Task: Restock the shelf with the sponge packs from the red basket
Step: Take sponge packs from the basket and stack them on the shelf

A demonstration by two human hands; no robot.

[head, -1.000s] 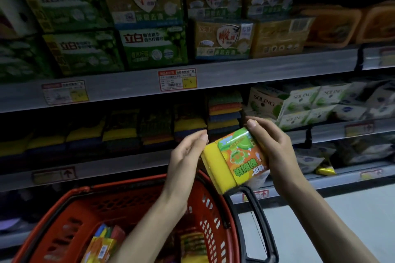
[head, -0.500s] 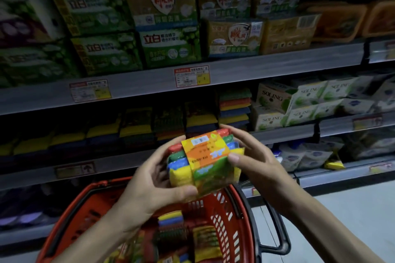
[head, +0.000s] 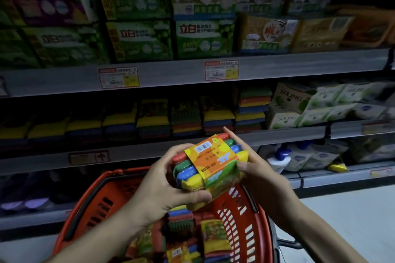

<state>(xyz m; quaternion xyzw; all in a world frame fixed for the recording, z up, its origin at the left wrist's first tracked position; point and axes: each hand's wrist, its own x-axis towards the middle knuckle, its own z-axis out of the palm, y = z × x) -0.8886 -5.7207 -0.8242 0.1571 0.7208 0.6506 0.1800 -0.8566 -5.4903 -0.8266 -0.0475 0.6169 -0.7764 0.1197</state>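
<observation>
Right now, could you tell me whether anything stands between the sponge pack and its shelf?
Nothing visible: open air lies between the sponge pack, gripped by the left hand and right hand, and the shelf.

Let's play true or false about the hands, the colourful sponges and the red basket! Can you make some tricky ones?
1. The left hand and the right hand both hold one sponge pack. True.
2. The red basket has nothing in it. False: more packs lie inside.
3. The held pack is over the basket, not yet on the shelf. True.
4. Its sponges are all yellow. False: red, green, blue and yellow ones show.
5. The shelved sponges sit above the green boxes. False: they sit one shelf below them.
</observation>
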